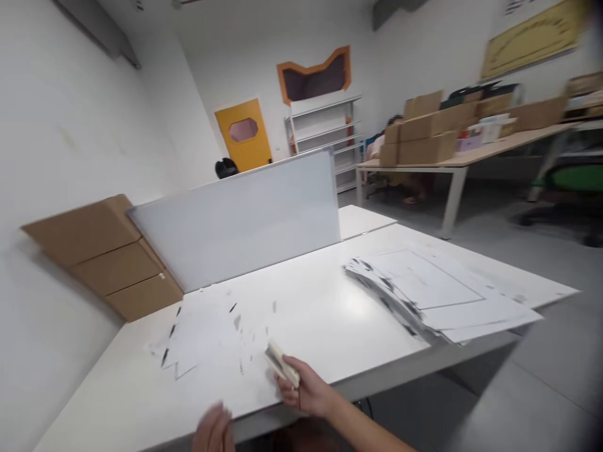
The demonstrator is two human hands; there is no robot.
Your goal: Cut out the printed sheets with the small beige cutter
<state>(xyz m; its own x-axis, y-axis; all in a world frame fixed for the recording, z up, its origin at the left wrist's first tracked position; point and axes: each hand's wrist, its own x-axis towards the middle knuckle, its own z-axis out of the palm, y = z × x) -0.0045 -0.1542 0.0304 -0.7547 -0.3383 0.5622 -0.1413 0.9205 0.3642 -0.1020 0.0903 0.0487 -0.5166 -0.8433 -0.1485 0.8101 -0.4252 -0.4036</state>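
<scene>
The right hand (306, 389) was at the near edge of the white worktop (325, 314), its grip pinched around a small pale folded piece (281, 364) that stuck up and away from the fingers. What the piece was made of could not be told through the blur. The left hand (213, 430) hovered low at the worktop's edge, just beside the right; it was blurred, and whether its grip was spread or pressed together could not be told. It held nothing visible.

Just beyond the hands lay flat white sheets (202, 336) with dark marks. Well to the right sat a fanned stack of white sheets (433, 292), overhanging the worktop's far corner. A white divider panel (240, 220) stood upright across the back of the worktop. Folded brown cardboard (103, 257) leaned against the left wall. Across the room, cardboard boxes (424, 135) stood on another table (494, 150).
</scene>
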